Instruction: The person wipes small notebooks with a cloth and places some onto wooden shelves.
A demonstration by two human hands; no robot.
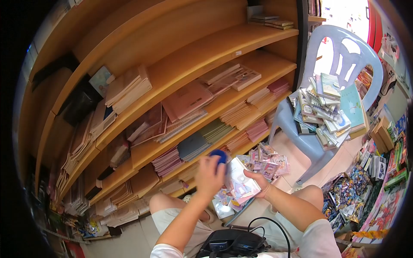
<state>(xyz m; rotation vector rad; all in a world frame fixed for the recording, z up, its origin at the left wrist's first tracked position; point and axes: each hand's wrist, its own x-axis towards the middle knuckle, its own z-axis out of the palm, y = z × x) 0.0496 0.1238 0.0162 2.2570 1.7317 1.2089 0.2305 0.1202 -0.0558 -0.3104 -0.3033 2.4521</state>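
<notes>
My right hand [260, 184] is closed on the edge of a small notebook [243, 180] with a pale pastel cover, tilted up in front of my lap. My left hand [210, 175], a little blurred, is closed round a dark blue rounded thing [219, 155] whose kind I cannot make out. It is beside the notebook's left edge. Under my hands, more small pastel notebooks [223, 209] lie on the floor. Just beyond the right hand is a heap of clear packets with pink printed contents [270, 167].
Curved wooden shelves [189, 53] with stacks of notebooks and paper fill the left and front. A blue plastic chair [292, 124] bears a pile of small notebooks [322, 107]. Shiny packets [348, 193] crowd the floor at right. A black bag [232, 241] with a cable rests at my waist.
</notes>
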